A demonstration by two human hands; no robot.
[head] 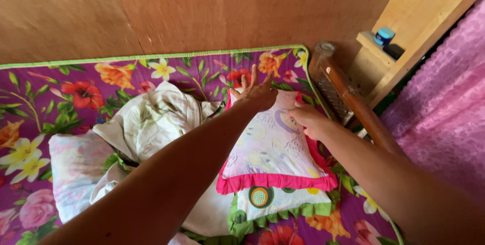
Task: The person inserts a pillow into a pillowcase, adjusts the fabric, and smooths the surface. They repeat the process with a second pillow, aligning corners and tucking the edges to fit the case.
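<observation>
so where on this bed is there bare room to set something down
Bare purple floral sheet runs along the brown wall, behind the crumpled white cloth. Crowded at right: left hand and right hand on the pink-frilled pillow, stacked on a green-frilled pillow.

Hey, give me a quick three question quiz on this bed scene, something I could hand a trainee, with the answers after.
1. True or false: both hands are on the pink-frilled pillow.
2. Which lies directly under that pillow? A) a green-frilled pillow B) a folded towel C) a book
3. What stands on the wooden ledge at upper right?

Key
1. True. The left hand lies with fingers spread on its far corner; the right hand grips its right edge.
2. A, the green-frilled pillow, on the purple floral bedsheet.
3. A small blue-lidded jar, beside a dark object too unclear to identify.
</observation>
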